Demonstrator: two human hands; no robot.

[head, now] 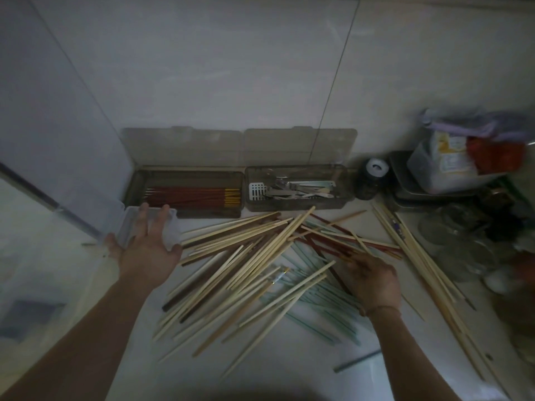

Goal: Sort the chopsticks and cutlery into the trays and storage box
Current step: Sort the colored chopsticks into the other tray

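On the white counter (pixel 289 371), left hand (pixel 147 244) lies spread on a clear tray (pixel 127 224); right hand (pixel 373 277) pinches chopsticks (pixel 260 256).

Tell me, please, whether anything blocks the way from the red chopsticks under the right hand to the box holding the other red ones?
Only the pale chopsticks: they lie across the red chopsticks at the right hand. The box stands open.

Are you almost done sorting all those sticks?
Not nearly. Done: red chopsticks lie in the left box, and metal cutlery in the right box. In hand: the left hand rests on a clear tray, while the right hand picks at the loose pile. Left: that whole heap on the counter.
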